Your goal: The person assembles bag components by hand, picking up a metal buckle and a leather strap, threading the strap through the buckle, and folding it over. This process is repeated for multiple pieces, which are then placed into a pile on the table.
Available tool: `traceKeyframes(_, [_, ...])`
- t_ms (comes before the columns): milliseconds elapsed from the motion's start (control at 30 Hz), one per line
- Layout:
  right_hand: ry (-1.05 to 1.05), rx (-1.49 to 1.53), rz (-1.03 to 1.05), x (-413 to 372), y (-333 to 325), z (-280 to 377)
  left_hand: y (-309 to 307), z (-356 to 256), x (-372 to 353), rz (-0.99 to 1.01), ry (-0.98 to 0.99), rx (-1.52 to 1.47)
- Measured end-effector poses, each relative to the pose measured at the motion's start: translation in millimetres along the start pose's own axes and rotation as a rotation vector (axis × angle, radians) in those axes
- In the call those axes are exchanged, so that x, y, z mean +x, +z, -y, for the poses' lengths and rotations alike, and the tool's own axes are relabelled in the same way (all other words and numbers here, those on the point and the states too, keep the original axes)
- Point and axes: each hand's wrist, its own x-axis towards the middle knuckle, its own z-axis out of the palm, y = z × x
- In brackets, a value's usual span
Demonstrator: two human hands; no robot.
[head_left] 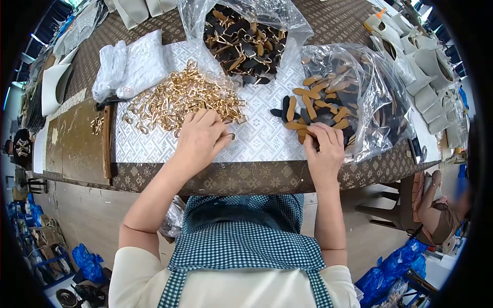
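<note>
My left hand (203,136) is closed at the near edge of a heap of gold metal buckles (179,100). A small brownish bit shows by its thumb tip, too little of it to name. My right hand (326,149) has its fingers bent and its fingertips on a tan leather tab (302,133), at the near side of a pile of tan and black tabs. That pile spills from a clear plastic bag (380,113). Behind, between the two heaps, another clear bag (295,31) holds black and tan tabs fitted with gold buckles (246,46).
White plastic packets (138,64) lie at the back left, near a brown board (77,141) with a few gold pieces on it. Pale bag-like pieces (431,77) line the right side. Scissors (423,154) lie at the right edge. Another person (441,210) sits at right.
</note>
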Motion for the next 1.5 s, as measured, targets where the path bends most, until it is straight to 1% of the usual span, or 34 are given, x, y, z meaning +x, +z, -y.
traceKeyframes(33, [0.011, 0.007, -0.017, 0, 2, 2, 0, 1, 4, 0.003, 0.002, 0.008])
traceKeyframes(133, [-0.028, -0.039, -0.081, 7, -1, 13, 2, 7, 13, -0.108, -0.017, -0.148])
traceKeyframes(167, [-0.045, -0.055, -0.102, 8, -1, 16, 5, 10, 16, -0.121, -0.082, -0.241])
traceKeyframes(267, [0.072, 0.330, -0.130, 2, 7, 21, 2, -2, 27, -0.115, -0.232, -0.392])
traceKeyframes(300, [0.206, 0.408, -0.037, -4, 6, 27, -1, -4, 30, -0.057, -0.261, -0.309])
traceKeyframes(367, [0.332, 0.637, 0.022, -8, 7, 37, -6, -6, 27, 0.029, -0.198, -0.166])
traceKeyframes(400, [0.340, 0.647, 0.040, -11, 9, 39, -7, -7, 24, 0.075, -0.167, -0.095])
traceKeyframes(433, [0.329, 0.628, 0.055, -12, 10, 41, -2, -8, 18, 0.083, -0.187, -0.045])
traceKeyframes(500, [0.303, 0.599, 0.091, -14, 12, 45, 6, -8, 11, 0.062, -0.193, -0.020])
traceKeyframes(533, [0.238, 0.575, 0.068, -12, 15, 48, 6, -8, 9, 0.051, -0.197, -0.006])
traceKeyframes(567, [0.221, 0.604, 0.078, -11, 16, 51, 6, -9, 10, 0.074, -0.225, -0.038])
traceKeyframes(633, [0.187, 0.650, 0.094, -9, 16, 55, 6, -11, 10, 0.071, -0.213, -0.004])
traceKeyframes(667, [0.244, 0.659, 0.170, -7, 12, 60, 7, -12, 13, 0.067, -0.200, 0.011])
traceKeyframes(700, [0.227, 0.687, 0.195, -8, 13, 63, 11, -7, 12, 0.010, -0.180, -0.008])
traceKeyframes(733, [0.221, 0.687, 0.203, -8, 13, 63, 14, -3, 15, -0.046, -0.132, -0.048])
traceKeyframes(767, [0.187, 0.696, 0.172, -10, 16, 64, 14, -4, 17, -0.087, -0.142, -0.122])
traceKeyframes(800, [0.237, 0.780, 0.192, -8, 10, 68, 16, -9, 20, -0.167, -0.189, -0.274])
traceKeyframes(833, [0.296, 0.859, 0.211, -12, 14, 68, 12, -12, 23, -0.140, -0.214, -0.511])
traceKeyframes(867, [0.296, 0.835, 0.246, -13, 15, 67, 20, -8, 21, -0.117, -0.291, -0.786])
traceKeyframes(900, [0.292, 0.820, 0.220, -10, 13, 71, 8, -18, 27, -0.040, -0.347, -0.965])
traceKeyframes(933, [0.256, 0.823, 0.121, -9, 17, 73, 11, -18, 29, -0.010, -0.360, -1.061])
traceKeyframes(967, [0.259, 0.777, 0.070, -7, 17, 76, 6, -28, 36, 0.034, -0.434, -1.068])
traceKeyframes(1033, [0.265, 0.764, 0.000, -3, 14, 77, 9, -29, 41, 0.102, -0.390, -1.138])
traceKeyframes(1067, [0.238, 0.722, -0.024, -1, 16, 76, 11, -32, 44, 0.108, -0.379, -1.167])
traceKeyframes(1100, [0.214, 0.682, -0.043, 0, 18, 75, 15, -29, 45, 0.110, -0.329, -1.237])
traceKeyframes(1133, [0.242, 0.667, 0.002, 2, 11, 75, 22, -25, 45, 0.112, -0.284, -1.307])
traceKeyframes(1167, [0.253, 0.677, 0.000, 2, 11, 75, 29, -20, 44, 0.120, -0.305, -1.362])
traceKeyframes(1267, [0.307, 0.729, -0.006, 0, 16, 76, 39, -17, 40, 0.091, -0.306, -1.462])
traceKeyframes(1400, [0.412, 0.898, 0.033, -2, 24, 80, 44, -19, 40, 0.000, -0.181, -1.318])
traceKeyframes(1500, [0.457, 1.008, 0.074, 0, 27, 83, 46, -20, 41, -0.064, -0.176, -1.391])
